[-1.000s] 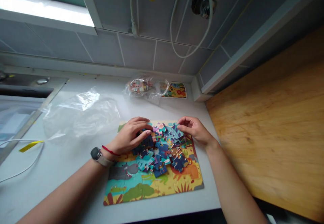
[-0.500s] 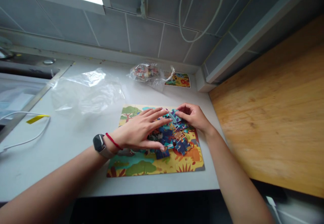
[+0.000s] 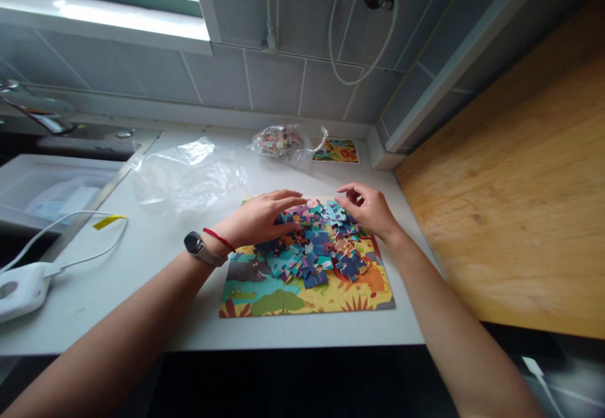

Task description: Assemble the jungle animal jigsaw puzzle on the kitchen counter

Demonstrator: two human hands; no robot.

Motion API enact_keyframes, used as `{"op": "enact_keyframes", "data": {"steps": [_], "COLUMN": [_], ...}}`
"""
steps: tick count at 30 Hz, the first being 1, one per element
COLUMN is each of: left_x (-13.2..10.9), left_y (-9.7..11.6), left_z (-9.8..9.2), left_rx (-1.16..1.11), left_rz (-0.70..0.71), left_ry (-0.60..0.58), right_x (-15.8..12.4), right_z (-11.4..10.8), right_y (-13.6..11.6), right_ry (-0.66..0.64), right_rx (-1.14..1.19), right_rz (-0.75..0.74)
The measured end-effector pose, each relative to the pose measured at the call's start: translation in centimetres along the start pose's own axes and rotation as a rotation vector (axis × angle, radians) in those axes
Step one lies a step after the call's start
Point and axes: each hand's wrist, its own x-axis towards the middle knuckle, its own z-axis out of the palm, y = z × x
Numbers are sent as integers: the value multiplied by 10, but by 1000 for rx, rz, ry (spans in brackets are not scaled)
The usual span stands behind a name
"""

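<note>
Loose jigsaw pieces (image 3: 317, 248), mostly blue and teal, lie heaped on an assembled animal puzzle (image 3: 278, 303) with a yellow, green and light-blue picture. Over the left upper part of the heap is my left hand (image 3: 265, 217), its fingers stretched out and the thumb apart from them. It wears a watch and a red cord; whether its fingertips touch pieces I cannot tell. At the heap's upper right edge my right hand (image 3: 371, 209) has curved fingers, with a gap between thumb and forefinger. No piece shows between them.
A crumpled clear plastic bag (image 3: 191, 175) lies behind at left. Farther back is a bag of puzzle pieces (image 3: 280, 140) beside a small picture card (image 3: 336, 151). A white power strip (image 3: 23, 290) with its cable is at left, near the sink (image 3: 89, 151). A wooden panel (image 3: 510, 203) borders the right.
My left hand has drawn back to the left, uncovering more of the heap. My right thumb and forefinger have parted. The camera view has shifted, bringing in the power strip and more window.
</note>
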Motion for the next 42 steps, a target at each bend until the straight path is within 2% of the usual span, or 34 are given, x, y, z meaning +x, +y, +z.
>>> {"op": "enact_keyframes", "data": {"steps": [2,5,7,10,14,21,24,29,32,35,42], "left_x": [0,0,0,-1,-1,-2,-2,-1,0,1,1], "left_y": [-14,-24,-25,-21,-20,-17,-13,-9,-6,-4,3], "left_z": [-2,-3,-2,-3,-7,-11,-11,-9,-5,-2,3], "left_rx": [34,40,30,24,33,63,67,82,96,118,115], "left_rz": [0,19,27,21,-12,-36,-20,28,48,46,60], "left_ry": [5,7,3,-14,-30,-49,-39,-7,-10,-18,-10], "right_x": [-7,-21,-27,-29,-24,-12,-8,-9,-11,-12,-12], "right_z": [2,15,25,32,24,-5,-12,-2,9,14,8], "right_y": [-17,-40,-48,-48,-37,-11,-8,-21,-27,-27,-26], "right_ry": [-95,-350,-491,-583,-562,-485,-452,-294,-229,-225,-275], "right_rx": [-79,-196,-244,-273,-256,-305,-290,-160,-175,-193,-138], "right_rz": [-171,-345,-364,-325,-308,-233,-233,-227,-208,-170,-114]}}
